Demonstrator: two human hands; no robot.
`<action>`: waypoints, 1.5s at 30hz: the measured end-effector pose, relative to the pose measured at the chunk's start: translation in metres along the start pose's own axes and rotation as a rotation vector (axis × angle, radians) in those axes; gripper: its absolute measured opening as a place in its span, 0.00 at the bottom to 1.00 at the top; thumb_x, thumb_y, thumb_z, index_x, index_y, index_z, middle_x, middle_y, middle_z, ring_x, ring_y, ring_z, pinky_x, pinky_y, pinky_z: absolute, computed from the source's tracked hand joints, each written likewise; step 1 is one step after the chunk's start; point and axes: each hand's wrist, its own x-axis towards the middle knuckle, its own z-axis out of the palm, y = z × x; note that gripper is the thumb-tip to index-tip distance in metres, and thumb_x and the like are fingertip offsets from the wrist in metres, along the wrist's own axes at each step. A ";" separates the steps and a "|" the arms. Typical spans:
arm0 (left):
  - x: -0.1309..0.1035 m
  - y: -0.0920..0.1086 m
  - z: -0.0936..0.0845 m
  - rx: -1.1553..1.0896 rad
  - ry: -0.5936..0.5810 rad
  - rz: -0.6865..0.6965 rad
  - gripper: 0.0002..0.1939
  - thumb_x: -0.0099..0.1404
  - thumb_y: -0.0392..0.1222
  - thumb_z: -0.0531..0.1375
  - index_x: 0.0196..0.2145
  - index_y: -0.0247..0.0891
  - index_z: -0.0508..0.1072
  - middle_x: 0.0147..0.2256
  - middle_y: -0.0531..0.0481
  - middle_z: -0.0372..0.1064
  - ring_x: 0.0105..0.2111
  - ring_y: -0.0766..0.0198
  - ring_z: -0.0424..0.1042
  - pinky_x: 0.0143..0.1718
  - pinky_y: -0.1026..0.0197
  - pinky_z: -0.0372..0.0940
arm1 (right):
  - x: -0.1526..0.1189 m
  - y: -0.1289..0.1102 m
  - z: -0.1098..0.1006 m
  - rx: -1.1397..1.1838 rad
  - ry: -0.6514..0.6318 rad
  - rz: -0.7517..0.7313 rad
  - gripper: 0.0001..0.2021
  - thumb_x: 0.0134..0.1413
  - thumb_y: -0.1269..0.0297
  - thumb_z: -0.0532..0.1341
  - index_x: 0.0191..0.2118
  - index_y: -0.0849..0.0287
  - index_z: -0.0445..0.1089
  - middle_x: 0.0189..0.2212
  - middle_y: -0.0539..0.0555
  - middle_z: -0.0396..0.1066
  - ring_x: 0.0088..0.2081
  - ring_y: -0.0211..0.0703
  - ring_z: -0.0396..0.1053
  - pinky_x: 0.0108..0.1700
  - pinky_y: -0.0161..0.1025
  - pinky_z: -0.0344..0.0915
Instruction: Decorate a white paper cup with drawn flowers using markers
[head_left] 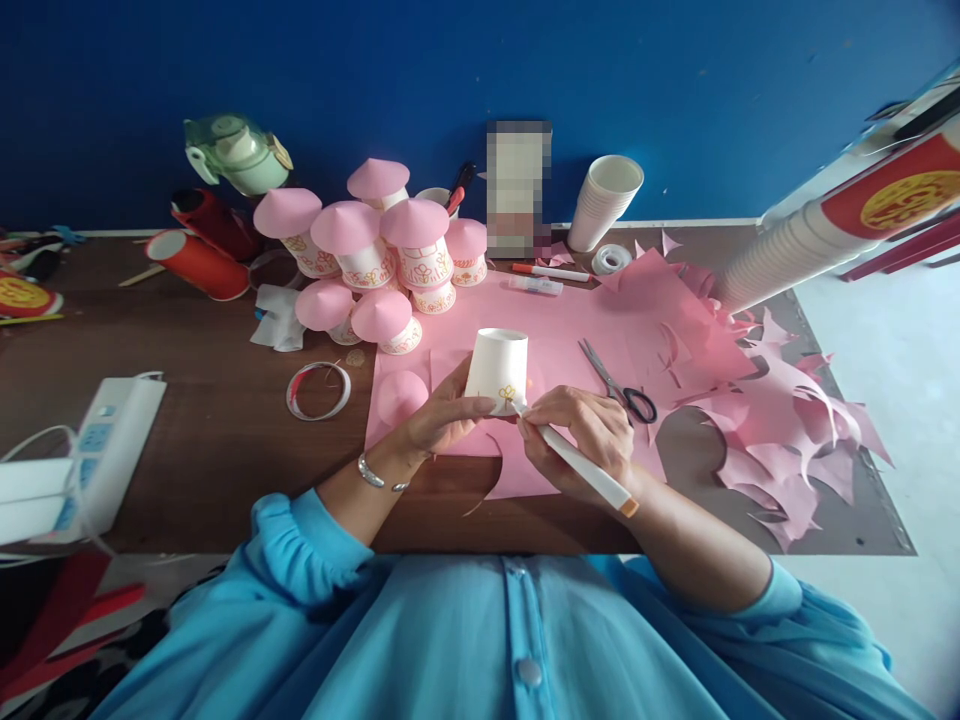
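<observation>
My left hand point(448, 412) is closed around the lower left side of a white paper cup point(498, 360), which stands upside down in my grasp. A small yellow-brown flower drawing shows near the cup's rim. In my right hand point(589, 430) is a white marker point(589, 470) with an orange end, its tip at the cup beside the flower. Pink paper point(465, 315) lies beneath both hands. A pink paper cone point(403, 397) rests just left of the cup, and scissors point(619, 383) lie to the right of it.
Decorated cups with pink cone roofs point(416, 230) are grouped behind my left hand. Stacked paper cups point(606, 200), a tape roll point(611, 260) and a red-capped marker point(551, 271) sit at the back. Pink scraps point(795, 430) cover the right side; a power strip point(112, 450) is at left.
</observation>
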 end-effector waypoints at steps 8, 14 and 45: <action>0.000 0.000 0.000 -0.009 -0.003 -0.002 0.22 0.59 0.36 0.71 0.51 0.41 0.75 0.42 0.49 0.79 0.42 0.58 0.79 0.44 0.57 0.74 | 0.001 -0.001 -0.006 0.085 0.045 -0.015 0.10 0.58 0.78 0.64 0.41 0.57 0.68 0.26 0.49 0.72 0.26 0.38 0.74 0.28 0.35 0.72; 0.001 0.002 0.001 -0.035 -0.023 -0.008 0.21 0.59 0.38 0.70 0.50 0.39 0.76 0.44 0.46 0.79 0.43 0.57 0.79 0.47 0.54 0.75 | 0.000 0.001 -0.014 0.036 0.080 0.036 0.15 0.59 0.78 0.64 0.49 0.56 0.68 0.33 0.52 0.75 0.32 0.42 0.76 0.29 0.38 0.75; 0.000 0.004 0.003 -0.047 -0.008 -0.033 0.29 0.56 0.42 0.72 0.55 0.38 0.76 0.49 0.42 0.79 0.47 0.55 0.79 0.46 0.58 0.75 | -0.002 0.006 -0.002 0.029 0.071 0.038 0.12 0.63 0.74 0.64 0.51 0.56 0.71 0.37 0.55 0.79 0.36 0.42 0.80 0.35 0.37 0.77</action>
